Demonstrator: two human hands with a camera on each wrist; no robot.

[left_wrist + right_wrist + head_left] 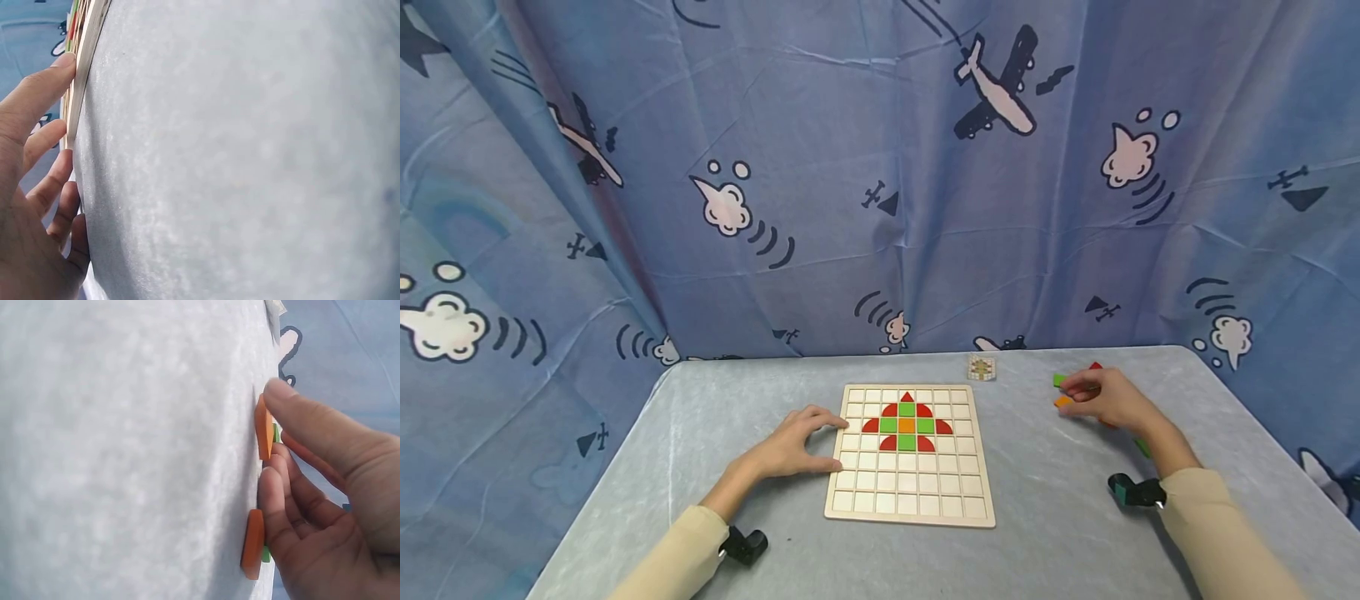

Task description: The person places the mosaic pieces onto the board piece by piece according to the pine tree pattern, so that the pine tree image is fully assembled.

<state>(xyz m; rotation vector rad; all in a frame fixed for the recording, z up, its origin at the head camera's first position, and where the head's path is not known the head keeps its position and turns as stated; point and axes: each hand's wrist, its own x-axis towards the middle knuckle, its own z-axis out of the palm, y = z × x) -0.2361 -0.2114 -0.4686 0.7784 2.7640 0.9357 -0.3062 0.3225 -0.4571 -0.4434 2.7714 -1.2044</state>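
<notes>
Counted on the square grid board (pixel 886 481), lying flat near the middle of the counter (pixel 1037 542): seven red pieces (pixel 943 427), four green pieces (pixel 907 410) and one central orange piece (pixel 907 426), together in a stepped, pointed figure. Loose at the right: two green tiles (pixel 1059 380), one red tile (pixel 1096 365), one orange tile (pixel 1063 401) at the fingertips and, in the right wrist view, another orange block (pixel 252 544) close by; full count impossible to tell, with the right hand (pixel 1108 400) in the way. Just beyond the board's far right corner, a small pattern card (pixel 981 367); behind everything, a blue airplane-print curtain (pixel 820 125). Right: fingers bent, pinching the orange tile against the thumb. For the left hand (pixel 793 446), fingers spread wide, thumb and forefinger touching the board's left edge.
</notes>
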